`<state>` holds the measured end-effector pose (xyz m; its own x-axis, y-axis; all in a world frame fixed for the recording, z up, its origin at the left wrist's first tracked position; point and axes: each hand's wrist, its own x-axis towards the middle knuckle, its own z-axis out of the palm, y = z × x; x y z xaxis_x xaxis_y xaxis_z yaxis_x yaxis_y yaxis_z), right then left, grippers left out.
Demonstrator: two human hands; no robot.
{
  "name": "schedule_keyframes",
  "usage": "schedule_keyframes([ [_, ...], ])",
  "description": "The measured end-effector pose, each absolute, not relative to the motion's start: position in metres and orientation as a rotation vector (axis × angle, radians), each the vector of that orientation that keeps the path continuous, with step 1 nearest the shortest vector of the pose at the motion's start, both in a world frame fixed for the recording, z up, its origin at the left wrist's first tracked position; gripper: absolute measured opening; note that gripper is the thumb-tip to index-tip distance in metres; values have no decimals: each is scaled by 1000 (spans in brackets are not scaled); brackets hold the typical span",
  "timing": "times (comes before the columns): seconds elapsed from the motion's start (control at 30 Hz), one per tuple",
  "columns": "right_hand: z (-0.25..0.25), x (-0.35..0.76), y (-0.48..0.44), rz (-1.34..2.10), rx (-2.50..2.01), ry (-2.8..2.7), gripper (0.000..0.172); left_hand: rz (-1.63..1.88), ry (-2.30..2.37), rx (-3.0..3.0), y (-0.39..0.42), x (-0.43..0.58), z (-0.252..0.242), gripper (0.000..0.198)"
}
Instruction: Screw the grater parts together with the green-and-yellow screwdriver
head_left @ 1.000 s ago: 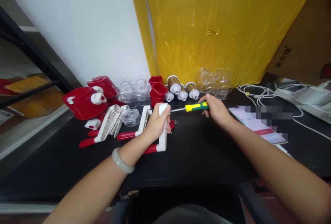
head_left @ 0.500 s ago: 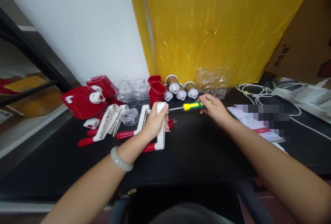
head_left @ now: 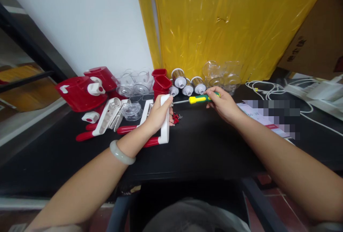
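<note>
My left hand (head_left: 158, 115) is wrapped round a white crank handle (head_left: 165, 129) with a red grip (head_left: 151, 142), held upright above the table. In my right hand (head_left: 221, 104) is a screwdriver (head_left: 199, 99) with a yellow and green handle, gripped at its rear end. Its shaft points left, and the tip meets the upper part of the crank handle by my left thumb; the exact contact point is hidden. Small red parts with metal pins (head_left: 176, 118) lie just beyond my left hand. Another white handle with a red grip (head_left: 127, 129) rests to the left.
Red plastic housings (head_left: 81, 94) and clear plastic parts (head_left: 134, 85) stand at the left. Red hoppers (head_left: 161, 82) and several grater drums (head_left: 179, 78) line the back. A phone-like screen (head_left: 264, 119) and white cables (head_left: 278, 89) are at the right.
The whole view has shifted slightly, so things sit higher in the picture. My left hand still holds the crank handle, and the screwdriver stays against it.
</note>
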<state>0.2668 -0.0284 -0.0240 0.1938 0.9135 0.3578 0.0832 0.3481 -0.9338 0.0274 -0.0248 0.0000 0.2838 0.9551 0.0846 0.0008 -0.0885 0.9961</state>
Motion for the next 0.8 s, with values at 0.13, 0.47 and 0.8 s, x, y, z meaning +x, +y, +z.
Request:
schedule_keyframes([
  [0.13, -22, 266, -29, 789, -1072, -1253, 38, 1042, 966, 1389, -25, 27, 1, 47],
  [0.47, -26, 269, -28, 754, -1054, -1283, 37, 1028, 971, 1393, -24, 27, -1, 45],
  [0.8, -27, 264, -28, 969, -939, -1154, 39, 1023, 1007, 1361, -24, 27, -1, 44],
])
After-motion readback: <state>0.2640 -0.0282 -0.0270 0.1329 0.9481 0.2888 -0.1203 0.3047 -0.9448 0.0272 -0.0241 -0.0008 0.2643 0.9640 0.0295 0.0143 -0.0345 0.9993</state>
